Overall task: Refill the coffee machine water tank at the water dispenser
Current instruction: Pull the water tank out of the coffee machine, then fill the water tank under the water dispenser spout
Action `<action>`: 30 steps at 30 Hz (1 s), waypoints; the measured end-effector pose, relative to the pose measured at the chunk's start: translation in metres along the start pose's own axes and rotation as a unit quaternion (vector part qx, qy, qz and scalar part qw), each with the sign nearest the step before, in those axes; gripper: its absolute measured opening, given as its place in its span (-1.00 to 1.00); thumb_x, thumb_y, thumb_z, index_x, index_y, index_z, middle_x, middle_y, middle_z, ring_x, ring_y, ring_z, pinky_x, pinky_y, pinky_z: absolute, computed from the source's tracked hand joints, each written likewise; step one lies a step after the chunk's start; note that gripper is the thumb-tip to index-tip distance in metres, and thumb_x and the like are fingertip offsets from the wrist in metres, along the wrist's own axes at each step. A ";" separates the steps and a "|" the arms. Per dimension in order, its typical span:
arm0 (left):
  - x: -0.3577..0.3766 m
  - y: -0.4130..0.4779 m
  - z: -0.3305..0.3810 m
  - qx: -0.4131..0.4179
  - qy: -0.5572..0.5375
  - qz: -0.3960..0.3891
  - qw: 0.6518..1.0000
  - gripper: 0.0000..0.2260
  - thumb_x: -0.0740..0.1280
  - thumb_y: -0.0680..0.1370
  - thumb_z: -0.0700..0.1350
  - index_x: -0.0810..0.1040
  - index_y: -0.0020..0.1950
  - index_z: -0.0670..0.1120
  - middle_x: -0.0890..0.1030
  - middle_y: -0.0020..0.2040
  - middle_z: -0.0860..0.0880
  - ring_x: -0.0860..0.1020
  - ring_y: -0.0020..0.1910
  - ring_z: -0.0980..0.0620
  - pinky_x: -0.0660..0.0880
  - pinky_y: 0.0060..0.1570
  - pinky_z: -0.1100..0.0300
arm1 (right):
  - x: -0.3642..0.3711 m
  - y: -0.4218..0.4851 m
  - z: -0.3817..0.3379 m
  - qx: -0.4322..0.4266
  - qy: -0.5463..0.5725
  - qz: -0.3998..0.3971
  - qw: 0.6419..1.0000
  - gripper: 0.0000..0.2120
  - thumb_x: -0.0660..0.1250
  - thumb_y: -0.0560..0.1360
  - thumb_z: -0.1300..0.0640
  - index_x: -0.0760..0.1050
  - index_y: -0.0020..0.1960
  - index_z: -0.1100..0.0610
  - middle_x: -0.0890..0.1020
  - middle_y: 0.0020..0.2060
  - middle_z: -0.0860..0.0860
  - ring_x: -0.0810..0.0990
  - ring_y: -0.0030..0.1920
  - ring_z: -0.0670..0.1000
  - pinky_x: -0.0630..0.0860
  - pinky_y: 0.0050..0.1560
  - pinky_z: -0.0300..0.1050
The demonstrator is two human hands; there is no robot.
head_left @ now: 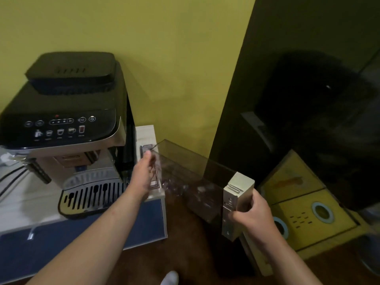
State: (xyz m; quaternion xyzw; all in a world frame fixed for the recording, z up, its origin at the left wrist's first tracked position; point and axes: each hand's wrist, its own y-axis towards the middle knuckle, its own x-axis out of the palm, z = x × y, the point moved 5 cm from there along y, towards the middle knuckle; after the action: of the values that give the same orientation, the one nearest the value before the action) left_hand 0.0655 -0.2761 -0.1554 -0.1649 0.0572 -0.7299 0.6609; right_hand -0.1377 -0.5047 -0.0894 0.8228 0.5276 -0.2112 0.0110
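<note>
- My right hand [253, 214] is curled tight round the pale end panel [236, 194] of the tank [185, 167]. My left hand [144, 175] lies with straight fingers against its far end, just beside the machine [67, 124]. The tank hangs in the air, tilted, between the machine and the dark cabinet [287, 99].
- Only one hand truly grips. If my left palm slides on the clear wall, the long tank could swing down and knock the table [41, 202] or the machine.
- Droplets seem to cling to the walls, so wet plastic may slip and any leftover water could spill.
- The cabinet corner is near, and turning carelessly could clip the tank on it.
- I cannot tell how much water is inside.
- My left fingertips are blurred behind the wall.
- I can pick out no dispenser, and the right side is dark and smeared.
</note>
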 end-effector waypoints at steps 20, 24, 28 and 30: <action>-0.019 -0.174 -0.003 0.079 -0.056 -0.009 0.995 -0.74 0.14 0.59 -0.07 0.57 -0.15 -0.09 0.54 -0.24 -0.14 0.49 -0.24 -0.08 0.33 -0.29 0.10 | -0.063 -0.157 0.005 -0.065 0.147 -0.061 0.985 -0.18 0.51 0.02 -0.26 0.37 0.24 -0.13 0.64 0.02 -0.27 0.61 0.04 -0.24 0.55 -0.15 -0.34; -0.008 -0.194 0.004 0.090 -0.079 -0.043 0.992 -0.76 0.12 0.58 -0.09 0.53 -0.14 -0.14 0.51 -0.20 -0.16 0.50 -0.21 -0.08 0.45 -0.24 0.12 | -0.076 -0.179 0.013 -0.075 0.126 0.036 0.989 -0.06 0.44 -0.08 -0.54 0.45 0.20 -0.11 0.66 0.09 -0.11 0.62 0.13 -0.10 0.55 0.06 -0.08; 0.001 -0.210 0.005 0.079 -0.078 -0.083 0.990 -0.77 0.11 0.53 -0.07 0.51 -0.11 -0.15 0.49 -0.16 -0.19 0.49 -0.21 -0.07 0.49 -0.39 0.24 | -0.082 -0.204 0.014 -0.101 0.125 0.081 0.984 -0.09 0.47 0.02 -0.49 0.46 0.22 0.00 0.66 0.11 -0.13 0.63 0.13 -0.04 0.56 0.03 -0.16; 0.001 -0.217 0.001 0.072 -0.087 -0.099 0.989 -0.77 0.12 0.50 -0.06 0.51 -0.10 -0.16 0.48 -0.17 -0.19 0.49 -0.21 -0.07 0.51 -0.39 0.29 | -0.084 -0.219 0.013 -0.106 0.114 0.095 0.983 -0.19 0.50 0.09 -0.37 0.45 0.22 0.01 0.66 0.09 -0.15 0.62 0.11 -0.08 0.54 0.02 -0.26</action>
State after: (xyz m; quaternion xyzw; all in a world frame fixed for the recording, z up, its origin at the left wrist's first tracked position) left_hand -0.1399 -0.2508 -0.0888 -0.1848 -0.0696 -0.7770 0.5977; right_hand -0.3625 -0.4834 -0.0259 0.8819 0.4644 -0.0572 0.0576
